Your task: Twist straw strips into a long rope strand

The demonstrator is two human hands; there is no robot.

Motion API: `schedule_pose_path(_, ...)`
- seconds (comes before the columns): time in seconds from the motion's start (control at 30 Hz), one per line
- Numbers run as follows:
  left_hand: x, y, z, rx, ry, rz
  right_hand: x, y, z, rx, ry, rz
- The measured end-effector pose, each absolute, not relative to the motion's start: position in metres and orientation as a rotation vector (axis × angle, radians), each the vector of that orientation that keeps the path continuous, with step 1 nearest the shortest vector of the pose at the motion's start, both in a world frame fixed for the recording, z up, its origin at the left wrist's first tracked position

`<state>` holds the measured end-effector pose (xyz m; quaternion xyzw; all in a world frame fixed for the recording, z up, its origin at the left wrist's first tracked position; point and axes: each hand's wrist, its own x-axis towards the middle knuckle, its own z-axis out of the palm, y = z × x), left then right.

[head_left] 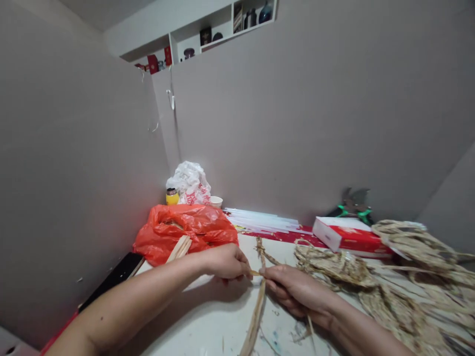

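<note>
Between my hands lies a length of dried plant fibre (256, 314), tan and flat, running from the near table edge up to a knotted, twisted end (261, 244). My left hand (230, 262) is closed in a pinch on a thin yellowish fibre strip (255, 273) that spans the short gap to the other hand. Thumb and fingers of my right hand (284, 287) grip the same strip where it meets the long fibre. A thin strand hangs below the right hand. The fingertips partly hide the crossing.
Bundles of dried fibre (337, 264) spread over the right of the white table (208, 326). An orange plastic bag (200, 225) and pale flat strips (180, 248) lie left. Behind are white sticks (263, 220), a red-and-white box (351, 235), green-handled pliers (356, 212) and a yellow jar (171, 197).
</note>
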<state>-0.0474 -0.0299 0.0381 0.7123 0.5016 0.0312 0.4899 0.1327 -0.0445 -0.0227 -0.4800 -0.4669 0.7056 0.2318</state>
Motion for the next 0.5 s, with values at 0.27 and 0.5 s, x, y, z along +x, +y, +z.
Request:
schedule_pose_path(0.27,-0.110,-0.048,0.117,2.197,1.577,0.208,0.136,-0.042,-0.024,-1.319,-1.239,2.016)
schedule_pose_path(0.5,-0.171,-0.064,0.077,2.258,2.053,0.115,0.136,-0.040,-0.026,-1.281,-1.300,2.003)
